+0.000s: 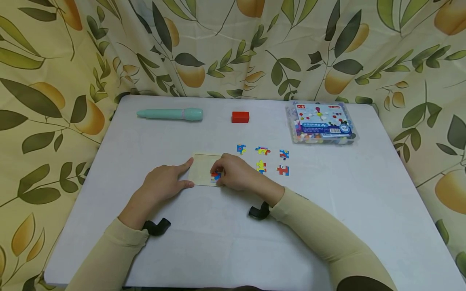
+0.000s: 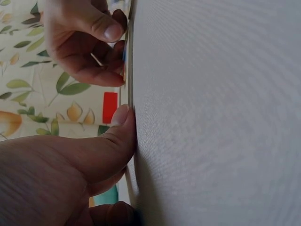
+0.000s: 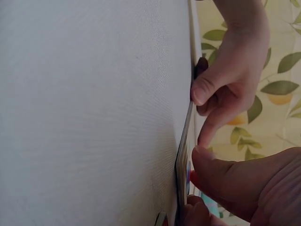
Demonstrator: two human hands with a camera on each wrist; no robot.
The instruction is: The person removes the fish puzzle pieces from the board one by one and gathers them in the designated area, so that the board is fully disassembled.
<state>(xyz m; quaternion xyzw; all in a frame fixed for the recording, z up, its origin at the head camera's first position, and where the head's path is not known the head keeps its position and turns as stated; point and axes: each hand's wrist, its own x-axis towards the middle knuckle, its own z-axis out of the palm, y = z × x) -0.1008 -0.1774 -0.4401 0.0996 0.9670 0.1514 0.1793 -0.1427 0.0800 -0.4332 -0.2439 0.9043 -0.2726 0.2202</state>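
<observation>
A thin cream puzzle tray (image 1: 202,167) lies flat on the white table. At its left edge my left hand (image 1: 162,182) presses with thumb and forefinger spread apart; in the left wrist view the thumb (image 2: 117,141) touches the tray's side. Over the tray's lower right part, my right hand (image 1: 234,171) bends its fingers and pinches a red and blue jigsaw piece (image 1: 215,177), partly covered by the fingertips. The right wrist view shows the right thumb (image 3: 225,174) close above the tray edge (image 3: 184,141). Several loose jigsaw pieces (image 1: 282,170) lie to the right.
Behind the tray are a mint-green pen-shaped object (image 1: 169,114) and a red block (image 1: 240,117). A clear plastic box (image 1: 322,123) with a printed label and colourful contents stands at the back right. A patterned curtain (image 1: 225,48) hangs behind the table (image 1: 218,250).
</observation>
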